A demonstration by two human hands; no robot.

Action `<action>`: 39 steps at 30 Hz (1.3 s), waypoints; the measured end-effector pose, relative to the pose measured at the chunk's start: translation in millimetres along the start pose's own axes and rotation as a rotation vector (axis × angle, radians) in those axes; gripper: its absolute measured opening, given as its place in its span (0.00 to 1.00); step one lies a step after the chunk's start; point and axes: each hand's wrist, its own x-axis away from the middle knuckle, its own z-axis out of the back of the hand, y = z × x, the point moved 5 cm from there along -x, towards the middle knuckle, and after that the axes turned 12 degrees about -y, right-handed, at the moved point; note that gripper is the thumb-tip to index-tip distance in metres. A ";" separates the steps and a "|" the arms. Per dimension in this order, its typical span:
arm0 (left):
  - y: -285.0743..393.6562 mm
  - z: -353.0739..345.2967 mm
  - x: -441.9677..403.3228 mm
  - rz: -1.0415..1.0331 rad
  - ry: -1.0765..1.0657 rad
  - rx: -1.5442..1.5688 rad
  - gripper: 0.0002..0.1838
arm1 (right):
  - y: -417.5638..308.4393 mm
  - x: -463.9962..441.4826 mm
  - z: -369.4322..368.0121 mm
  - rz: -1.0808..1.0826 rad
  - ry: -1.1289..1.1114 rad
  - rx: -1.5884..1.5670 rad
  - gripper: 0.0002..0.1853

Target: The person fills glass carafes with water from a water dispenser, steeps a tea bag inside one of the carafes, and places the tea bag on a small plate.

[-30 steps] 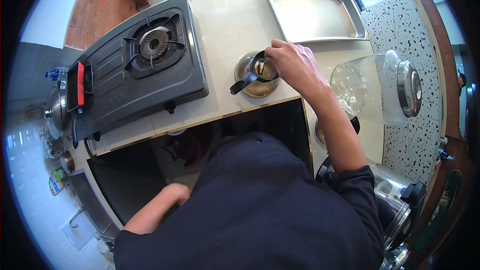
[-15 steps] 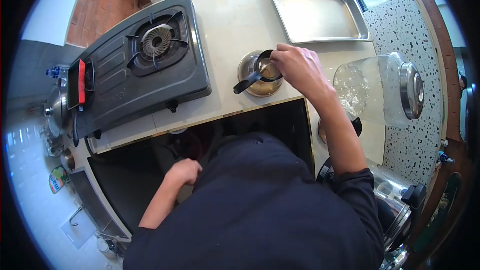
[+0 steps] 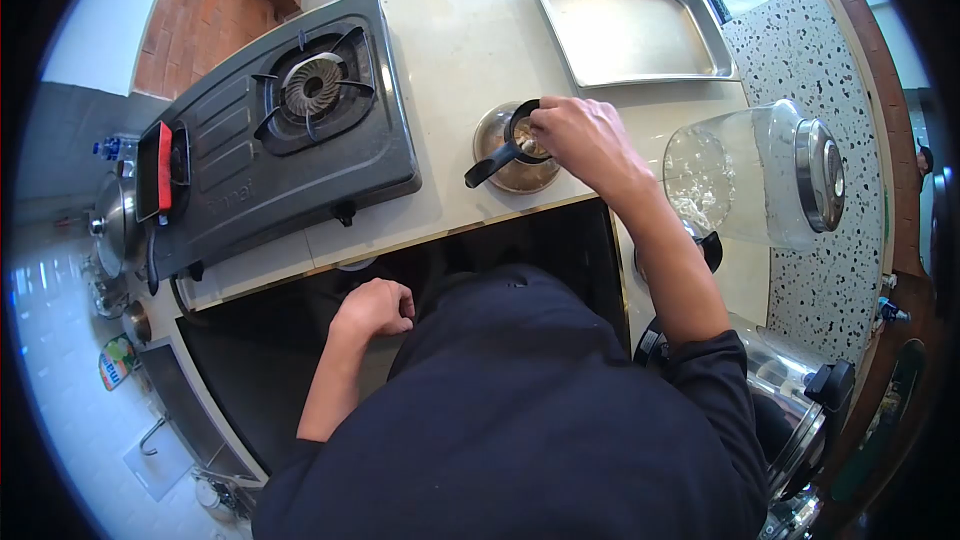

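A metal pot [image 3: 530, 177] with a black handle [image 3: 490, 166] and black collar stands on the counter, right of the stove. My right hand [image 3: 585, 140] is over the collar's right side, its fingers bent down into the opening. They look pinched together, and whatever is between the fingertips is hidden. Something pale shows inside the opening. Lower left, my left hand [image 3: 375, 308] hangs in front of the counter edge by my body. Its fingers are loosely curled closed, with nothing visible in them.
A black gas stove [image 3: 290, 110] lies to the left. A metal tray [image 3: 630, 30] sits at the back right. Right of my forearm is a large clear jar [image 3: 745, 175] lying on its side, with white bits inside. A black handle [image 3: 711, 252] pokes out beside my forearm.
My right hand has shifted slightly left and down over the pot's opening, fingers more bent inward. My left hand has risen a little, and its fingers show more. The pot stays put.
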 end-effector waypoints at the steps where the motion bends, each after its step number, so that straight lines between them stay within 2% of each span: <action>1: 1.3 2.3 3.2 0.011 0.002 0.005 0.14 | -3.5 4.3 13.9 -0.001 0.024 -0.016 0.04; 5: -4.2 1.2 1.7 0.022 0.024 -0.002 0.14 | -8.4 10.9 34.6 -0.020 0.047 -0.042 0.04; 14: 1.1 2.6 -1.4 0.027 0.003 0.001 0.14 | -0.4 -4.6 -14.8 0.048 0.004 -0.052 0.03; 21: 1.2 5.2 1.5 0.062 0.003 -0.012 0.15 | -9.5 6.9 32.0 -0.016 0.024 -0.055 0.06; 25: -0.4 4.2 -2.6 0.060 0.020 -0.023 0.16 | -0.4 -2.1 2.3 0.016 0.039 -0.022 0.06; 29: 0.9 6.2 -0.4 0.069 0.044 -0.026 0.18 | 3.8 -7.4 -18.3 0.006 -0.078 -0.046 0.07; 36: -3.3 6.1 -2.3 0.065 0.035 -0.023 0.19 | -4.7 6.1 27.8 -0.004 -0.016 -0.053 0.08; 39: 3.0 9.2 1.2 0.079 0.025 -0.033 0.18 | -1.8 3.9 20.4 -0.011 -0.040 -0.025 0.08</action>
